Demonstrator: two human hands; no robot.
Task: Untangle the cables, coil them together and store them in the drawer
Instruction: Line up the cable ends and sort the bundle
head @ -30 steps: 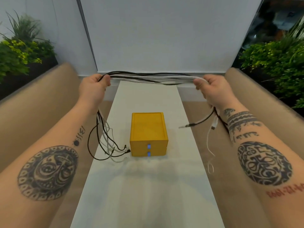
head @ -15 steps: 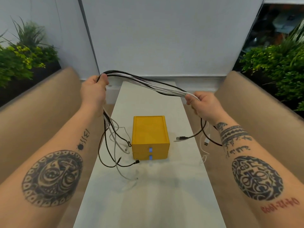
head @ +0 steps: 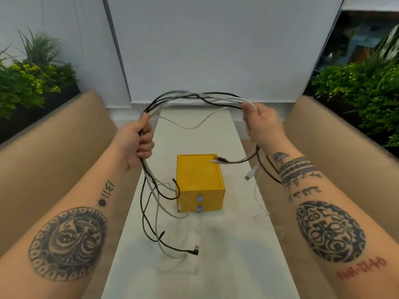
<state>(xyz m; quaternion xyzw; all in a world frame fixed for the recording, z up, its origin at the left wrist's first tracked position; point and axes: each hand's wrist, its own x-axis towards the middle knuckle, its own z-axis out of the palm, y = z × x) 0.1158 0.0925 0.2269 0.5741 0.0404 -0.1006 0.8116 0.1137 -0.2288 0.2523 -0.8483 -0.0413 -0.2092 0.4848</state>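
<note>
Left hand (head: 138, 143) and right hand (head: 262, 124) each close their grip round a bundle of black and white cables (head: 194, 98), arched above the small yellow two-drawer box (head: 199, 182) on the pale desk (head: 216, 255).

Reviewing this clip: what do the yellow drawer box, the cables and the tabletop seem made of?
The yellow drawer box: probably painted wood or plastic; matte, even colour, thick squared walls. The cables: flexible plastic or rubber jackets, black and white, hanging in loose curves. The tabletop: smooth white laminate or similar, faintly glossy with soft shadows.
</note>
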